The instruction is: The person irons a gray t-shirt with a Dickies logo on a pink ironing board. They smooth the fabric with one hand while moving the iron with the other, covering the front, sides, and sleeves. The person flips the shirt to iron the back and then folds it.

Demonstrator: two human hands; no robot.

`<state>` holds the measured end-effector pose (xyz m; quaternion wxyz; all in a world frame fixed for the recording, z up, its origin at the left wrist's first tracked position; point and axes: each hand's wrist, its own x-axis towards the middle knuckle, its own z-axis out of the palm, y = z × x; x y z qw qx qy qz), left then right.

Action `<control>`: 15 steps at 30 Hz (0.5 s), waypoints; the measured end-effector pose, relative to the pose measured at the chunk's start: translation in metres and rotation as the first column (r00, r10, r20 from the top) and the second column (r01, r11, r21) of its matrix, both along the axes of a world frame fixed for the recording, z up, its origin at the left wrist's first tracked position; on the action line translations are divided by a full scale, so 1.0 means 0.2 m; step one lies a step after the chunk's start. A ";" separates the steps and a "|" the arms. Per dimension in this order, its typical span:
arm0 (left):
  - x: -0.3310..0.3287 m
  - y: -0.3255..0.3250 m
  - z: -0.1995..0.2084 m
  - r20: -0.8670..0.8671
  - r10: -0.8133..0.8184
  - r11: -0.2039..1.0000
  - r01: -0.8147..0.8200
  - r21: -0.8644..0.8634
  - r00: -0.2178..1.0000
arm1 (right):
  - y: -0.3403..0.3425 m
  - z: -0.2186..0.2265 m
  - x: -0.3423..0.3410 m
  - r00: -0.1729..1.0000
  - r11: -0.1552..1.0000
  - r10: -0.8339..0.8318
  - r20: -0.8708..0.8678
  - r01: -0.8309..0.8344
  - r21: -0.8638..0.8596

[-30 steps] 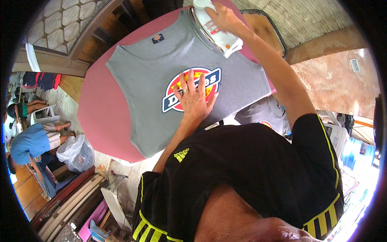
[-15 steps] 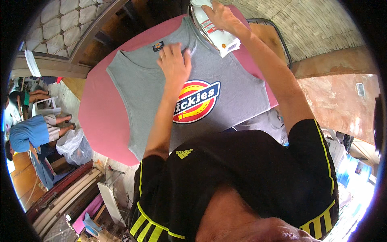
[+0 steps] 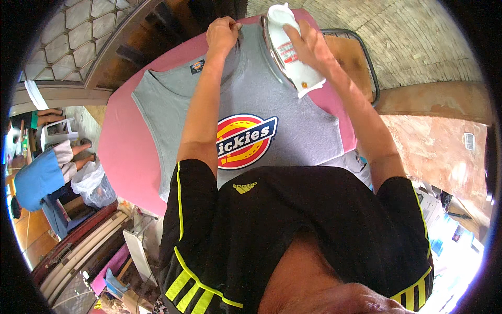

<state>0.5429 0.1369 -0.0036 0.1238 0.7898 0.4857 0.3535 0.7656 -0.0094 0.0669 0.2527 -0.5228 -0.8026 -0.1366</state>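
A grey sleeveless shirt (image 3: 293, 123) with a round red, yellow and blue print lies spread over a pink padded ironing board (image 3: 128, 152). At its far side my left hand (image 3: 223, 35) is closed on the edge of a shoulder strap, thumb and fingers pinched together. My right hand (image 3: 312, 49) wraps round the handle of a white clothes iron (image 3: 300, 78). The iron rests on the shirt's far right part, its metal soleplate edge facing left. My left forearm crosses above the shirt and hides part of the neckline and print.
A wooden-seated chair (image 3: 348, 60) with a dark metal frame stands beyond the board at right. A metal grille (image 3: 78, 36) is at far left. A person in blue (image 3: 39, 178) bends near a clear plastic bag (image 3: 94, 183). Long poles (image 3: 86, 246) lie at lower left.
My left hand has moved from beside the neck label away to the far strap and closed there. My right hand has shifted the iron slightly right and nearer. The shirt sits a little further left.
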 end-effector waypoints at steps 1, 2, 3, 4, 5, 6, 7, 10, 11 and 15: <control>0.00 0.01 0.01 0.008 -0.021 1.000 0.021 -0.014 1.000 | 0.06 -0.01 0.01 0.986 0.994 -0.109 0.129 0.107 0.021; -0.03 0.01 0.01 0.011 -0.024 0.999 0.024 -0.031 1.000 | 0.06 0.06 -0.05 0.974 0.958 -0.200 -0.105 0.172 -0.230; -0.06 0.02 0.01 -0.011 -0.033 0.998 0.032 -0.052 0.999 | 0.05 0.20 -0.13 0.895 0.864 -0.334 -0.297 0.164 -0.477; -0.08 0.03 0.02 -0.027 -0.048 0.997 0.046 -0.070 0.998 | 0.04 0.27 -0.17 0.759 0.722 -0.498 -0.419 0.095 -0.685; -0.07 0.04 0.03 -0.033 -0.074 0.994 0.070 -0.087 0.997 | 0.01 0.23 -0.10 0.855 0.781 -0.366 -0.367 0.068 -0.620; -0.09 0.07 0.03 -0.016 -0.109 0.989 0.107 -0.098 0.994 | -0.01 0.20 -0.06 0.926 0.837 -0.219 -0.306 0.018 -0.547; -0.10 0.10 0.02 0.002 -0.143 0.984 0.142 -0.107 0.990 | -0.06 0.18 -0.04 0.900 0.811 -0.233 -0.368 -0.028 -0.584; -0.15 0.18 -0.01 -0.023 -0.181 0.969 0.174 -0.174 0.983 | -0.12 0.21 -0.06 0.915 0.812 -0.131 -0.381 -0.122 -0.571; -0.14 0.18 0.00 -0.043 -0.202 0.961 0.189 -0.203 0.979 | -0.11 0.20 -0.06 0.926 0.840 -0.084 -0.367 -0.132 -0.526; -0.30 0.10 0.01 0.037 -0.208 0.975 0.210 -0.074 0.977 | 0.22 0.04 -0.02 0.969 0.950 0.239 -0.067 -0.247 -0.193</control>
